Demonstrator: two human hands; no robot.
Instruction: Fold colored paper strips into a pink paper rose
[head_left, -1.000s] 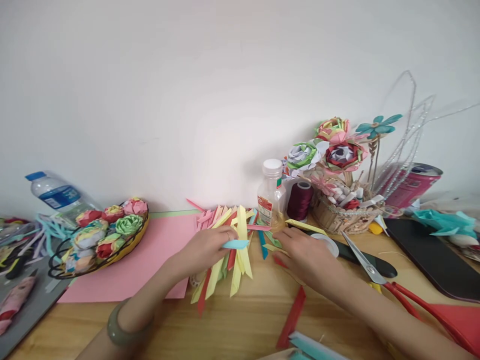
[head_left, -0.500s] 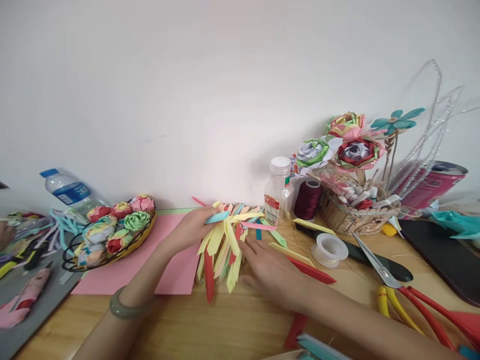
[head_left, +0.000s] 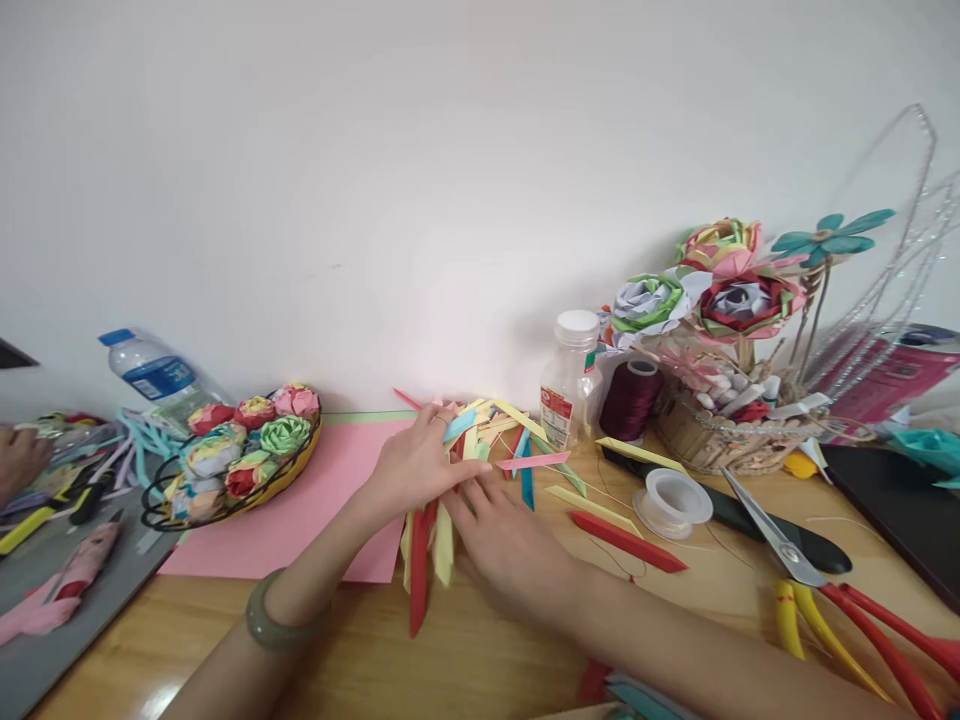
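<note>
A loose heap of folded paper strips (head_left: 487, 425) in red, yellow, blue, green and pink lies in the middle of the wooden table. My left hand (head_left: 416, 460), with a green bangle on its wrist, reaches over the heap. Its fingers curl down around some strips and its thumb points right. My right hand (head_left: 517, 555) lies against the heap from the right, fingers stretched out, their tips meeting the left thumb. A red strip (head_left: 418, 590) and blurred yellow ones stick out toward me below the hands. The strips under both palms are hidden.
Pink paper (head_left: 322, 500) and a basket of paper flowers (head_left: 309, 455) are at left, near another person's hand (head_left: 19, 460). To the right stand a clear jar (head_left: 574, 385), purple thread (head_left: 630, 400), a ribbon spool (head_left: 673, 505), scissors (head_left: 795, 560) and a flower basket (head_left: 712, 440).
My hands have come together over the heap and now cover most of its front strips. The left thumb has swung right to the right fingertips. The view has shifted slightly.
</note>
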